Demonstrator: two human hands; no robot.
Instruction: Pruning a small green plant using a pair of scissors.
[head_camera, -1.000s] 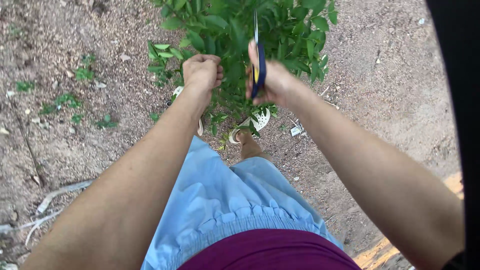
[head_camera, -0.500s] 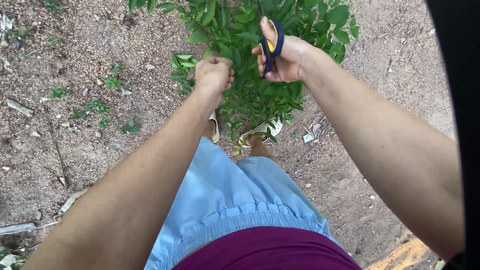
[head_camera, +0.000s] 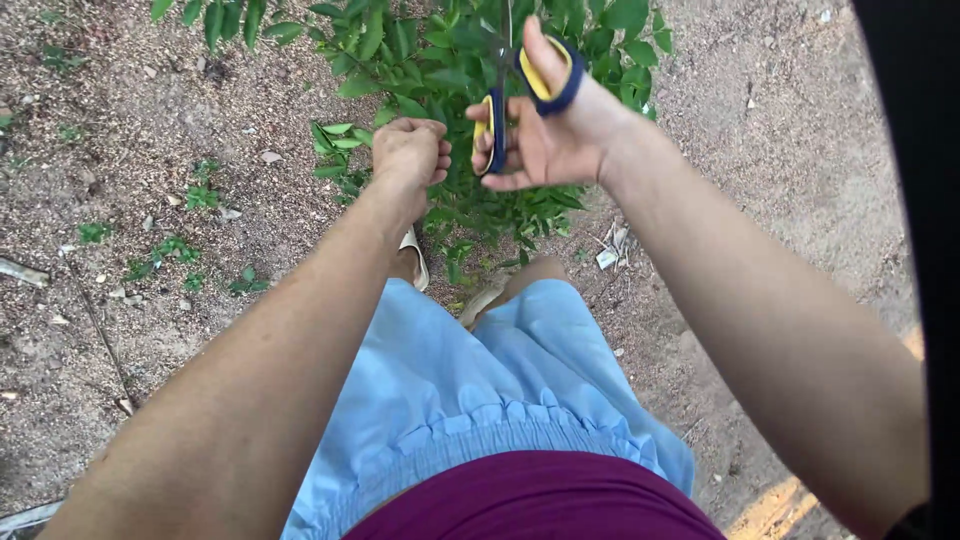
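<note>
1. The right hand (head_camera: 550, 130), upper centre of the frame, grips a pair of scissors (head_camera: 520, 95) with blue and yellow handles. The thumb sits in one loop and the fingers in the other. The handles are now spread apart, where half a second ago they lay close together in the palm.
2. The scissor blades point up into the green bush (head_camera: 470, 60) at the top of the frame; their tips are lost among the leaves.
3. The left hand (head_camera: 410, 152) stays clenched in a fist, just left of the scissors, at the lower edge of the foliage. What it grips cannot be made out.
4. The right hand has dropped slightly and moved left, closer to the left fist.
5. Below, the light blue skirt (head_camera: 470, 390) fills the lower centre, over sandy ground (head_camera: 150, 280).
</note>
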